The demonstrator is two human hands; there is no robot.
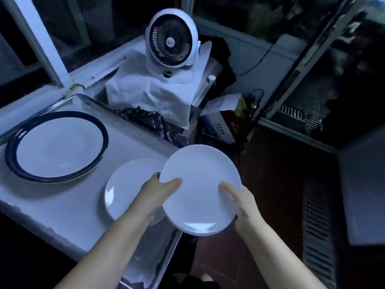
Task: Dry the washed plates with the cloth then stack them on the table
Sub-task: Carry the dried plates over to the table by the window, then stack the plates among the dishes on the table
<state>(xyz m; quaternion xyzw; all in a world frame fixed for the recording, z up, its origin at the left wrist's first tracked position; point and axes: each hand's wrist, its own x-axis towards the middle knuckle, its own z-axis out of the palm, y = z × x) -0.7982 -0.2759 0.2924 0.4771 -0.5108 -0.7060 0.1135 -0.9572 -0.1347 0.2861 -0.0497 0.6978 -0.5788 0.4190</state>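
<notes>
Gripping held plate (200, 190) w/ both hands: left hand (158, 190) pinching rim at 9 o'clock, thumb on top; right hand (239, 201) pinching at 4 o'clock, thumb on top too. Hovering past right edge of table (52, 205), overlapping resting plate (129, 188) lying at its 9 o'clock.

Prob. stacking now: keeping it level, lining up rims over resting plate, lowering slow, sliding fingers out last to avoid a clack or chip. Not holding any cloth in either hand, so checking for wet spots first seeming wise.

Counting:
- 2 plain white plates showing, 1 in hands, 1 on table, poss. more hiding beneath
- 1 blue-rimmed stack (58, 147) at 10 o'clock, several rims showing, exact no. unclear
- 1 fan (171, 38) at 12, sitting on 1 white cloth (150, 94)
- 2 hands
</notes>
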